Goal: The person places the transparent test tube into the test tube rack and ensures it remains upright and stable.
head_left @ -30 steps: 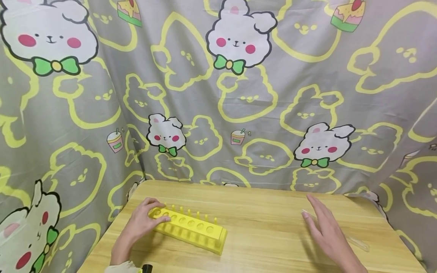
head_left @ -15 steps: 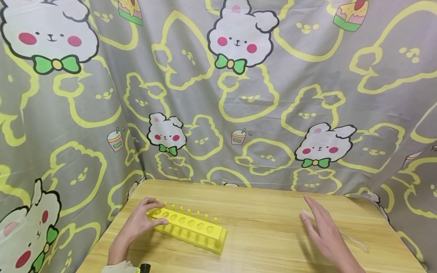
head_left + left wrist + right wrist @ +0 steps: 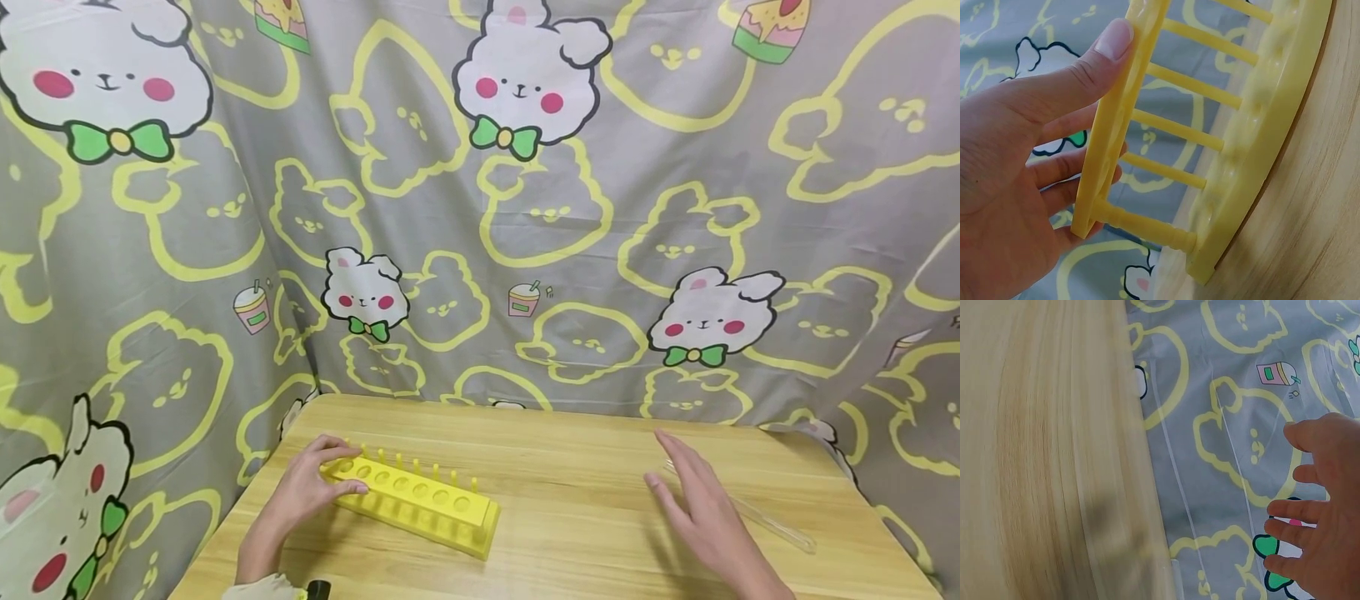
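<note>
A yellow test tube rack (image 3: 420, 496), with a row of round holes and a row of upright pegs behind them, stands slantwise on the wooden table (image 3: 570, 517). My left hand (image 3: 303, 483) grips the left end of its top plate. In the left wrist view the thumb (image 3: 1113, 44) lies on one side of the plate, and the other fingers reach round behind it. On the right, my right hand (image 3: 705, 512) is held over the table with fingers extended and nothing in it. A clear, slender tube (image 3: 776, 527) lies beneath it, partly hidden by the hand.
Behind and beside the table hangs a grey curtain (image 3: 442, 225) printed with rabbits and yellow outlines. A small black object (image 3: 319, 590) shows at the bottom edge by the left sleeve (image 3: 262, 587). The table's far edge meets the curtain.
My right hand has drifted slightly left, away from the tube's lower end. The left thumb has slid a little left along the rack, which stays in place.
</note>
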Demonstrator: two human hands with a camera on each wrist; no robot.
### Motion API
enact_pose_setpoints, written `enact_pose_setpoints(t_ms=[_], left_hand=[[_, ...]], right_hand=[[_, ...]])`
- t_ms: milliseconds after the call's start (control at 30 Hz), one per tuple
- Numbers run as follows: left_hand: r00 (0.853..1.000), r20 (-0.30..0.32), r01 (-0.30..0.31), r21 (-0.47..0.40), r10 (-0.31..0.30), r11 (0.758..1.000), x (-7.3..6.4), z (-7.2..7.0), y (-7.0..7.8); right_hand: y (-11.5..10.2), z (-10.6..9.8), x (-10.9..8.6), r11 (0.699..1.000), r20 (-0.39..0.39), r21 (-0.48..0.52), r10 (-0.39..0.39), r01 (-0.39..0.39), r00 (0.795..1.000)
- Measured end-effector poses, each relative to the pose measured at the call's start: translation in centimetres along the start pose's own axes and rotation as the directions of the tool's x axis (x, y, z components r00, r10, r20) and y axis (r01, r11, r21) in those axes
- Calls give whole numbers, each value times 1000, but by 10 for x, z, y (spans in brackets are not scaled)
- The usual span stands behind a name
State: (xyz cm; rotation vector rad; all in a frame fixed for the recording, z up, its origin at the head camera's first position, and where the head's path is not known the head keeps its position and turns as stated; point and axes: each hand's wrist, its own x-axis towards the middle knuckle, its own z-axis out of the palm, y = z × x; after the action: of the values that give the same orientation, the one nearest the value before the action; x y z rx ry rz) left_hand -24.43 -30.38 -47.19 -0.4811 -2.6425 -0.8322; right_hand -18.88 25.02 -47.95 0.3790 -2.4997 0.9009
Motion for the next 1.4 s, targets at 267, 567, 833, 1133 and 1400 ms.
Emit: enact_pose_setpoints(t_ms=[267,567,833,1133,1400], left_hand=[[1000,-1,0,-2,0,1000,-1,0,0],[1000,8,19,-18,-18,1000,-1,-1,0],[999,20,36,-35,-35,999,-1,-1,-1],[999,17,50,-38,-49,998,-1,-1,-1],[998,15,55,-42,-54,998,-1,0,-3]], right_hand=[[-7,4,0,1000,11,6,-10,10,1000],[-15,10,1,999,-3,-2,-42,42,999],[-19,14,0,997,-7,3,-71,71,997],[-24,19,1,995,-1,-11,-95,95,996],[-28,26,0,995,11,-26,-99,99,995]])
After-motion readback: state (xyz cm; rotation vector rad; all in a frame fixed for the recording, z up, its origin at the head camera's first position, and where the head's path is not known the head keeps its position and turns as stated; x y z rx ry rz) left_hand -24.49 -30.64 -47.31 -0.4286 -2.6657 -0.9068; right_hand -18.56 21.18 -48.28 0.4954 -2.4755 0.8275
